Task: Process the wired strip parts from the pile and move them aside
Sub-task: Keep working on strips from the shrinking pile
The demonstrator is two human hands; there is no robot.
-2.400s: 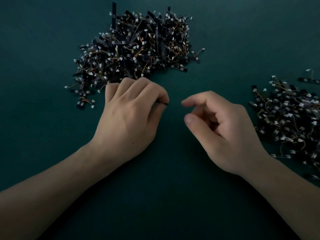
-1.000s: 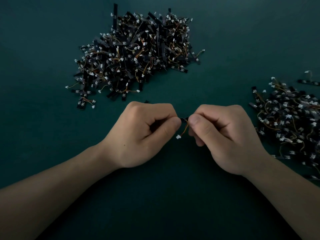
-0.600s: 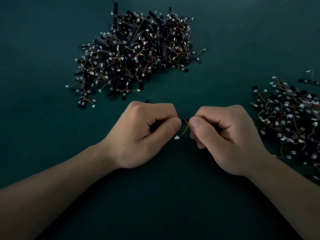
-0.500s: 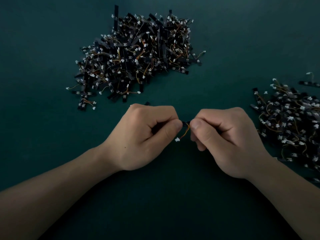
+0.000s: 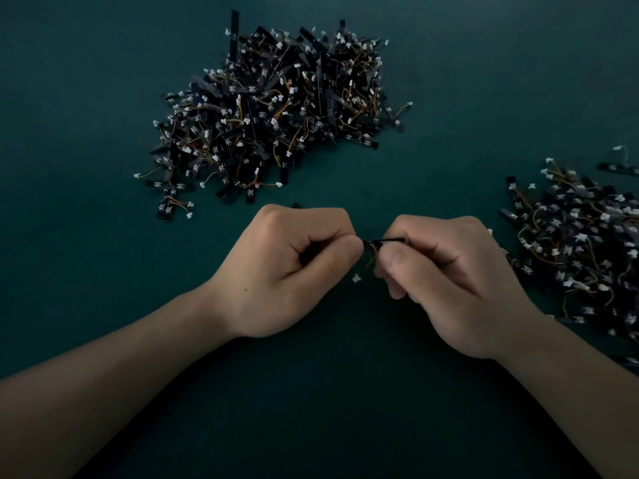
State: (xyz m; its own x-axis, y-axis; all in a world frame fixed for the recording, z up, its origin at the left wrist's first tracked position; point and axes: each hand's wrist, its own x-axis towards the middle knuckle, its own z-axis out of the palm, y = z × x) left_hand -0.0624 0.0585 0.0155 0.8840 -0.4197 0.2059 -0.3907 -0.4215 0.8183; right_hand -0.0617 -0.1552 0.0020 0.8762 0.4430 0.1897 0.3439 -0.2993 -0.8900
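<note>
On a dark green tabletop (image 5: 328,409), we hold one wired strip part (image 5: 383,240) at the centre of the frame. Our left hand (image 5: 287,271) and right hand (image 5: 446,281), both clenched, pinch its two ends between thumb and forefinger. The black strip bridges the gap while its white connector (image 5: 356,279) dangles on its wire just below. At the right edge lies the set-aside heap (image 5: 581,250), already sizeable though cropped by the frame. Further off, upper centre, the unprocessed pile (image 5: 276,115) looks the larger, so we judge much of the work remains, this piece included.
</note>
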